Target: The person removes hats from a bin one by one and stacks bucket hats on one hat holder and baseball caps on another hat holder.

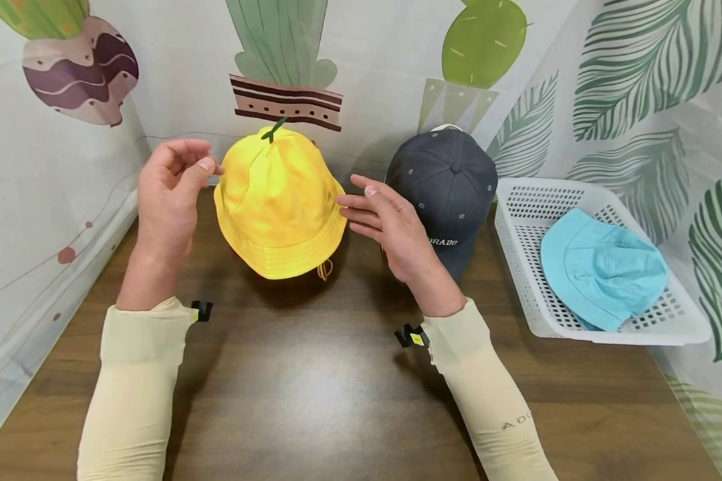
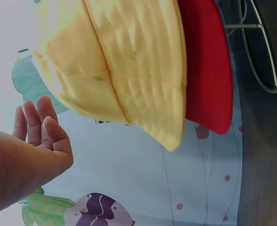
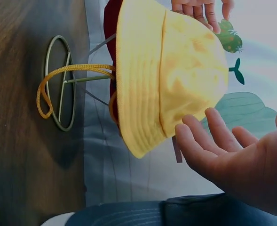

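A yellow bucket hat [image 1: 277, 200] with a green sprout on its crown sits on a metal stand [image 3: 65, 82], over a red hat [image 2: 206, 66] whose brim shows beneath. A yellow cord [image 3: 44, 96] hangs below the brim. My left hand [image 1: 171, 187] is raised at the hat's left side, fingers loosely bent and holding nothing. On the other side my right hand [image 1: 388, 224] has its fingers extended, their tips right at the yellow brim. A dark navy cap [image 1: 442, 180] with light lettering stands just right of that hand.
A white plastic basket [image 1: 517, 267] stands on the right of the wooden table [image 1: 313, 401], with a light blue bucket hat [image 1: 608, 267] in it. Behind the hats hangs a curtain [image 1: 379, 53] printed with cacti and leaves.
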